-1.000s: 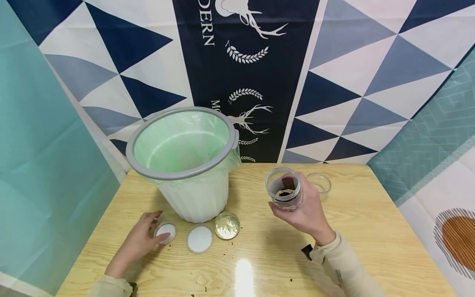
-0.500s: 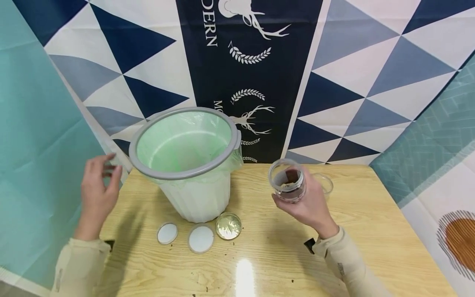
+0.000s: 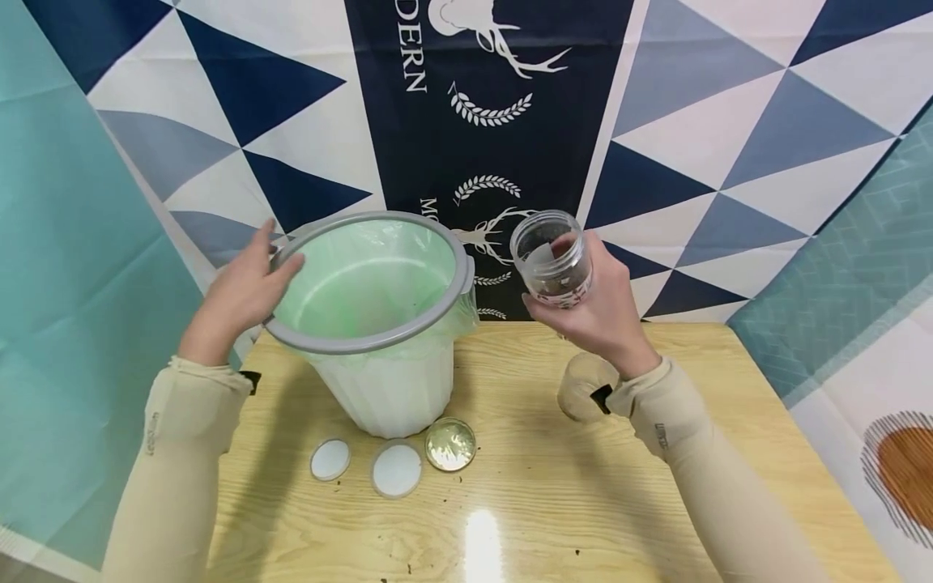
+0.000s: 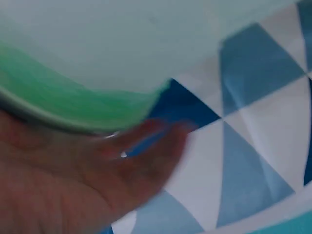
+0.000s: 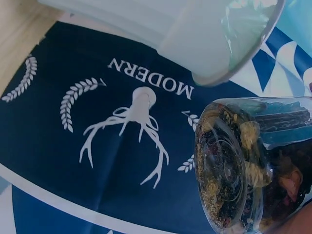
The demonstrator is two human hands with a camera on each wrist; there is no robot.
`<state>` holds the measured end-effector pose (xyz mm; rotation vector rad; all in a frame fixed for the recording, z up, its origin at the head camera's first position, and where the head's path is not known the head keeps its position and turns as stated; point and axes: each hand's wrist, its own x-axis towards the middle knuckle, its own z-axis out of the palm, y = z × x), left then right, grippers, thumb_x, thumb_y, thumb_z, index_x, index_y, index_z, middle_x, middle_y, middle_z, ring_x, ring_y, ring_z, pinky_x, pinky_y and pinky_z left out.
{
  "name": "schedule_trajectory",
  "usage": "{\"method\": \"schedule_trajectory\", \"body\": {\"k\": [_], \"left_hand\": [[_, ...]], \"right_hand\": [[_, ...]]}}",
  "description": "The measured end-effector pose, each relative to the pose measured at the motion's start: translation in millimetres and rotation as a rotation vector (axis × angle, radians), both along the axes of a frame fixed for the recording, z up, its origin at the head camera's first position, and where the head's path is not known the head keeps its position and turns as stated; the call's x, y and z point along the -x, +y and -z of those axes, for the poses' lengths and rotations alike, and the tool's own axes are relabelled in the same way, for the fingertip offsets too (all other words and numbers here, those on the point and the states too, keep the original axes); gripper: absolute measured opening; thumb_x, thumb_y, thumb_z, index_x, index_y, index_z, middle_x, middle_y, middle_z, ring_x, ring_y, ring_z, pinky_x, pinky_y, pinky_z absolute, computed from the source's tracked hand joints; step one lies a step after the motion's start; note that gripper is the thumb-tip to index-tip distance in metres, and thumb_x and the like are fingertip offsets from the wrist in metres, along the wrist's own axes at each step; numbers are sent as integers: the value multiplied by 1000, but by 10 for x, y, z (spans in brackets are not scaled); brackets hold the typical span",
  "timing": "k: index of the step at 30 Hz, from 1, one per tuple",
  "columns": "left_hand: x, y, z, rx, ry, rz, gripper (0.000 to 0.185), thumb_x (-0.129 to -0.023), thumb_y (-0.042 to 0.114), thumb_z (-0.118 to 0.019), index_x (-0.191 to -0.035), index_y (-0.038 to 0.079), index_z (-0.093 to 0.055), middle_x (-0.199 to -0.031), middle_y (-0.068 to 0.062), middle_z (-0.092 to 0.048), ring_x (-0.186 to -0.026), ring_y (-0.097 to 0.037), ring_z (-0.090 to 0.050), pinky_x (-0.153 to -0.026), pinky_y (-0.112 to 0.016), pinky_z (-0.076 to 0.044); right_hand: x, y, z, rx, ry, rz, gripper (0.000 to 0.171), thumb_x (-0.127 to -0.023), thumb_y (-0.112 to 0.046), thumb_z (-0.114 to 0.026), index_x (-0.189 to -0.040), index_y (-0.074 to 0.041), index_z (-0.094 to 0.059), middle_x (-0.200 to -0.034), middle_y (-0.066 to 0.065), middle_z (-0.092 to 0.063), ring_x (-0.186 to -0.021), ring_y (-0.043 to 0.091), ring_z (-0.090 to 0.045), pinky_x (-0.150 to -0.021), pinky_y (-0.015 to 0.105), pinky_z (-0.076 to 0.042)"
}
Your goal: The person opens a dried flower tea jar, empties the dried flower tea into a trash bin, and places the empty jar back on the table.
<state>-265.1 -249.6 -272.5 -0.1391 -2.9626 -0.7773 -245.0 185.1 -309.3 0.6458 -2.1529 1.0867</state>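
My right hand (image 3: 608,312) grips a clear plastic jar (image 3: 551,259) up above the table, to the right of the bin. Its mouth is uncovered and leans toward the head camera. Dark dried bits, like loose herbal tea, fill the bottom of the jar (image 5: 229,165) in the right wrist view. My left hand (image 3: 244,287) is at the left side of the bin's grey rim (image 3: 364,344), thumb over the rim and fingers extended. In the left wrist view the left hand (image 4: 97,180) lies along the rim and its fingers are blurred. A green liner (image 3: 364,295) covers the bin's inside.
In front of the bin (image 3: 394,397) lie a small white lid (image 3: 330,459), a larger white lid (image 3: 396,470) and a gold lid (image 3: 449,444). A clear container (image 3: 583,387) stands behind my right wrist. Dark crumbs dot the wooden table (image 3: 525,502).
My left hand has left the small white lid, swung out left, then come up to the bin's rim. My right hand has lifted the jar higher, uncovering the clear container on the table.
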Motion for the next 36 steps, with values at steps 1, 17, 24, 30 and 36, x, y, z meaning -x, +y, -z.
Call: {"method": "schedule_trajectory", "body": {"k": [1, 17, 24, 30, 36], "left_hand": [[24, 25, -21, 50, -50, 5, 80, -109, 46, -36, -166, 5, 3, -166, -33, -22, -148, -55, -30, -114, -71, -32], [93, 207, -51, 204, -67, -92, 74, -89, 2, -43, -162, 0, -26, -157, -35, -36, -129, -53, -46, -98, -65, -46], [79, 204, -39, 188, -43, -126, 76, -87, 1, -45, -162, 3, -30, -155, -35, -41, -114, -50, -52, -85, -60, -51], [81, 211, -27, 171, -41, -145, 78, -86, 0, -44, -163, 6, -30, -156, -34, -40, -108, -49, -53, -78, -56, -52], [68, 224, -36, 173, -38, -161, 79, -85, 0, -45, -163, 7, -31, -156, -33, -42, -108, -49, -53, -80, -58, -51]], "right_hand": [[13, -4, 4, 0, -6, 1, 66, -65, -17, -91, -119, 1, -59, -113, 12, -70, -100, 23, -68, -85, 15, -49], [64, 83, 216, 0, -34, 25, 62, -67, -14, -89, -118, 3, -59, -111, 13, -70, -99, 24, -69, -85, 15, -50], [222, -51, -64, -48, 3, 35, 63, -67, -19, -87, -120, 1, -60, -109, 14, -70, -99, 28, -68, -85, 46, -56], [386, -323, -416, -140, 55, 19, 61, -67, -23, -84, -119, -1, -60, -110, 11, -69, -98, 25, -67, -85, 46, -56], [508, -613, -737, -260, 52, 32, 61, -69, -30, -83, -120, -4, -59, -114, 10, -65, -100, 25, -64, -86, 46, -56]]}}
